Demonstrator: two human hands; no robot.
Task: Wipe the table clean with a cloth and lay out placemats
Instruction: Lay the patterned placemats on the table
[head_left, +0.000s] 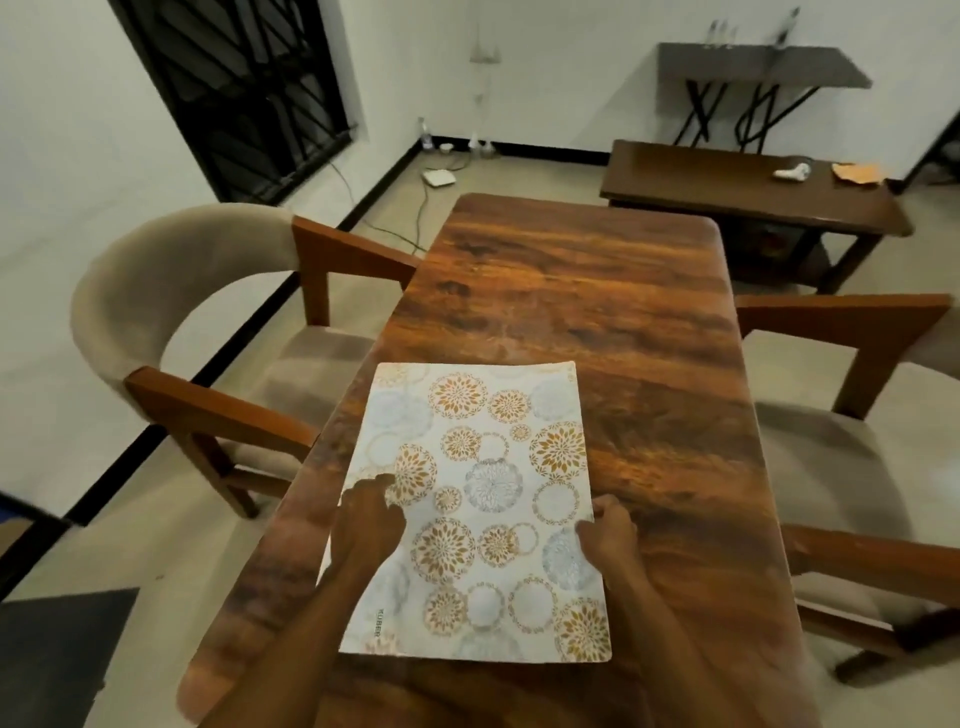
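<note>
White walls and a pale floor sit around a long brown wooden table (571, 291) with a streaky grain. One white rectangular placemat (480, 514) with gold and grey flower circles lies flat on the near half of the table. Its long side runs away from the person, along the length of the table, and its near short edge is close to the table's near end. Small dark letters near its near left corner look like "KUBER".

Both bare arms reach forward from the bottom of the view. The left hand (369, 519) rests palm down on the mat's left edge, fingers spread and pressing flat, gripping nothing. The right hand (608, 530) is curled at the mat's right edge, pinching it.

Padded beige chairs with brown wooden arms (171, 332) stand at both sides. A dark wooden low table (748, 192) stands farther back.
</note>
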